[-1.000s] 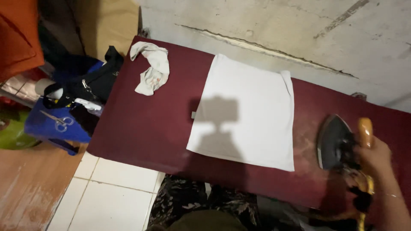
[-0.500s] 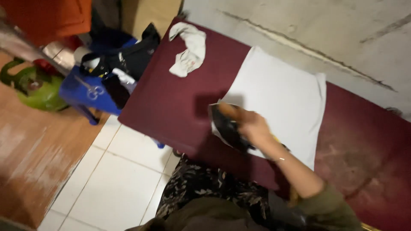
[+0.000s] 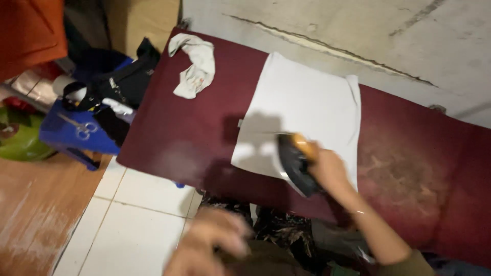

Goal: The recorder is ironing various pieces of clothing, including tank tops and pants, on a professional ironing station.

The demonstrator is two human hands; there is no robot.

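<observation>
The right hand (image 3: 327,171) grips a dark iron (image 3: 296,163) on the folded white cloth (image 3: 307,107); a crumpled rag (image 3: 194,66) lies at ten o'clock on the maroon ironing board (image 3: 174,128).

A dark iron (image 3: 295,166) with an orange-yellow handle sits on the near edge of a white folded cloth (image 3: 307,110), its sole down and its body angled toward the left. The cloth lies flat and smooth (roughly rectangular, one corner slightly ragged) on a maroon padded board (image 3: 169,128), its far edge close to the wall.
</observation>
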